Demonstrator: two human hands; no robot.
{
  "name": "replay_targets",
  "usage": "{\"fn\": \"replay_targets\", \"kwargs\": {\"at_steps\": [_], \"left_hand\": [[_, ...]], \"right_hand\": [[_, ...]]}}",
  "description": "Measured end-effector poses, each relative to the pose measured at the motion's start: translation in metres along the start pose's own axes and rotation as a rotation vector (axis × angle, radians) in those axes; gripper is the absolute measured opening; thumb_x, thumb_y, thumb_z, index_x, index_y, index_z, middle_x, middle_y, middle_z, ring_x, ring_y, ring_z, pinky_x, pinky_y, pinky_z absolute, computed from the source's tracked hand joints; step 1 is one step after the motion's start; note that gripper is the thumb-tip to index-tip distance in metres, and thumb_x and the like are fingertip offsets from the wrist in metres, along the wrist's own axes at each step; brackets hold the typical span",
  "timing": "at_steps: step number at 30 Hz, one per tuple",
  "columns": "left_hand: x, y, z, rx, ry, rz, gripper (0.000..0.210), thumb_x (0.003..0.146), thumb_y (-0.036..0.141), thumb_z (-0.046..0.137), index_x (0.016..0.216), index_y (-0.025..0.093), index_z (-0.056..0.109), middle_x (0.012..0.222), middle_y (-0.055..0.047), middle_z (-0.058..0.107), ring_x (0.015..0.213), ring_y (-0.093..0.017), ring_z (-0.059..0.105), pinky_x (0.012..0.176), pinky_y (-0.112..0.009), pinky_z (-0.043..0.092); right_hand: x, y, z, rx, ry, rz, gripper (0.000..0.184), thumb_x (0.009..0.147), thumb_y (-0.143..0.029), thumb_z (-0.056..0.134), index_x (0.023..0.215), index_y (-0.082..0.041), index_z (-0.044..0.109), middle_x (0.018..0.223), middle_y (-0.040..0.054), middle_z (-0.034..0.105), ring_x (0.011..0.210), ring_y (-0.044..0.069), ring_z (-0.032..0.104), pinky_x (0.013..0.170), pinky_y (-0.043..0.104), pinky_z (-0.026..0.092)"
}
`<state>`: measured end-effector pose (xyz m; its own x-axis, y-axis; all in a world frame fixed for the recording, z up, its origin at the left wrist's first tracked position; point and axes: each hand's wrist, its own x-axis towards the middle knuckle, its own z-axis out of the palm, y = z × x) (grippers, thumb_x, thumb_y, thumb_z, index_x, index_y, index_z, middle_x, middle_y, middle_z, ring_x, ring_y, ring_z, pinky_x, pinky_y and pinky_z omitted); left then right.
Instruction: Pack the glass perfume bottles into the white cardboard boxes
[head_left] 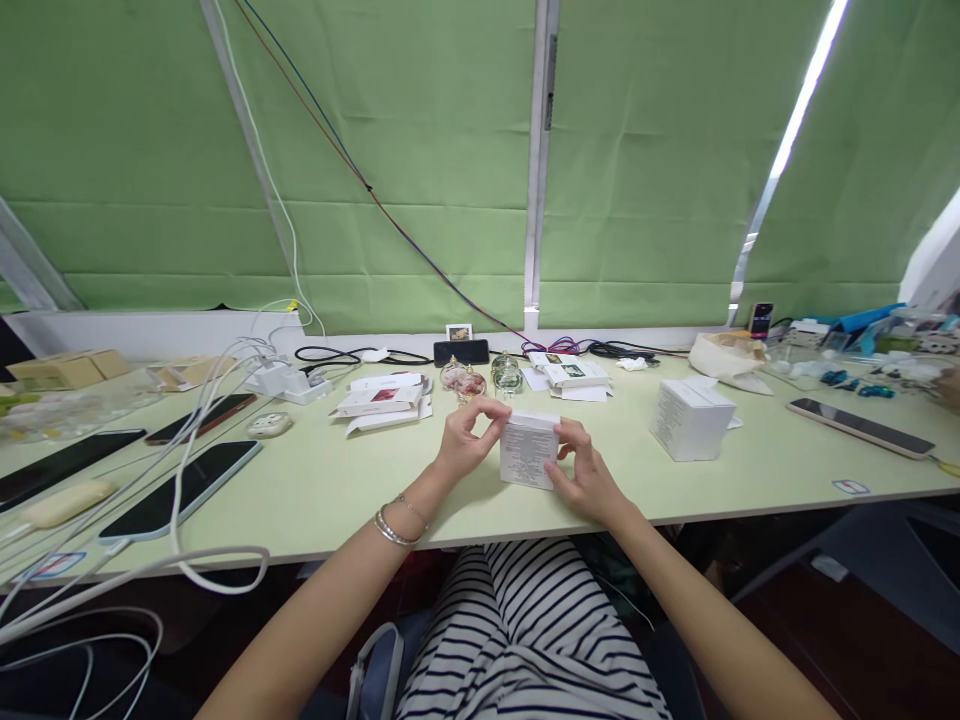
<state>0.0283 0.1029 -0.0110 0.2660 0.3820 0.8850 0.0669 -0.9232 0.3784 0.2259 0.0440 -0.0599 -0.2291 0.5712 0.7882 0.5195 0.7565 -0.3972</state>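
Note:
A small white box [528,454] with printed text on its face stands upright at the table's front middle, between both hands. My left hand [471,438] pinches its upper left corner with thumb and fingers. On the right side, my right hand [589,470] grips the box, thumb on the printed face and fingers at the edge. Just behind are glass bottles, one pinkish [463,380] and one greenish [507,376]. Flattened white cartons [381,398] lie to the left of them, and more white cartons [576,374] lie to the right.
A larger white printed box [691,418] stands to the right, near a cream cloth bag [726,360] and a phone [859,427]. Phones [184,490], white cables [180,500] and a power strip [289,380] crowd the left. A dark phone [460,352] stands at the back.

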Motion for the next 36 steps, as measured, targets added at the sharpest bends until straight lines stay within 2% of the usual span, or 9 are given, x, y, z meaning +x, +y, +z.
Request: {"fn": "replay_targets", "kwargs": {"at_steps": [6, 13, 28, 32, 36], "left_hand": [[0.0018, 0.0029, -0.001, 0.058, 0.011, 0.057, 0.004, 0.078, 0.019, 0.059, 0.081, 0.018, 0.06, 0.078, -0.005, 0.065, 0.076, -0.017, 0.06, 0.072, -0.034, 0.049], [0.0015, 0.0043, -0.0014, 0.035, -0.006, 0.029, 0.004, 0.078, 0.019, 0.059, 0.082, 0.018, 0.06, 0.077, -0.005, 0.065, 0.074, -0.016, 0.06, 0.067, -0.032, 0.049], [0.0018, 0.0034, -0.0005, -0.022, -0.012, 0.082, 0.008, 0.077, 0.012, 0.058, 0.083, 0.017, 0.057, 0.08, -0.005, 0.064, 0.078, -0.016, 0.061, 0.072, -0.033, 0.051], [-0.0006, 0.0011, 0.0015, -0.06, 0.035, 0.045, 0.01, 0.078, 0.013, 0.058, 0.086, 0.017, 0.056, 0.084, -0.006, 0.063, 0.081, -0.016, 0.061, 0.073, -0.032, 0.051], [-0.0019, -0.0009, 0.0018, -0.083, 0.053, 0.0, 0.009, 0.078, 0.016, 0.059, 0.087, 0.016, 0.056, 0.083, -0.006, 0.062, 0.079, -0.015, 0.06, 0.07, -0.028, 0.051]], "right_hand": [[-0.0004, 0.0004, 0.0006, -0.003, 0.004, -0.001, 0.047, 0.08, -0.016, 0.046, 0.12, -0.027, 0.024, 0.123, 0.0107, 0.037, 0.089, 0.017, 0.051, 0.068, 0.034, 0.05], [-0.0005, -0.0037, -0.0016, -0.073, -0.015, 0.042, 0.058, 0.081, -0.02, 0.046, 0.131, -0.027, 0.017, 0.121, 0.0115, 0.04, 0.083, 0.017, 0.053, 0.067, 0.035, 0.05], [-0.0002, -0.0024, -0.0012, -0.039, -0.003, 0.008, 0.056, 0.081, -0.018, 0.046, 0.129, -0.028, 0.02, 0.121, 0.01, 0.039, 0.088, 0.017, 0.05, 0.068, 0.034, 0.05], [-0.0005, -0.0022, -0.0008, -0.066, 0.004, 0.008, 0.059, 0.081, -0.018, 0.046, 0.131, -0.028, 0.015, 0.122, 0.0106, 0.038, 0.083, 0.016, 0.051, 0.067, 0.035, 0.05], [-0.0006, -0.0013, -0.0002, -0.057, 0.006, 0.008, 0.055, 0.081, -0.018, 0.046, 0.129, -0.026, 0.019, 0.122, 0.0112, 0.039, 0.086, 0.017, 0.051, 0.068, 0.034, 0.05]]}}
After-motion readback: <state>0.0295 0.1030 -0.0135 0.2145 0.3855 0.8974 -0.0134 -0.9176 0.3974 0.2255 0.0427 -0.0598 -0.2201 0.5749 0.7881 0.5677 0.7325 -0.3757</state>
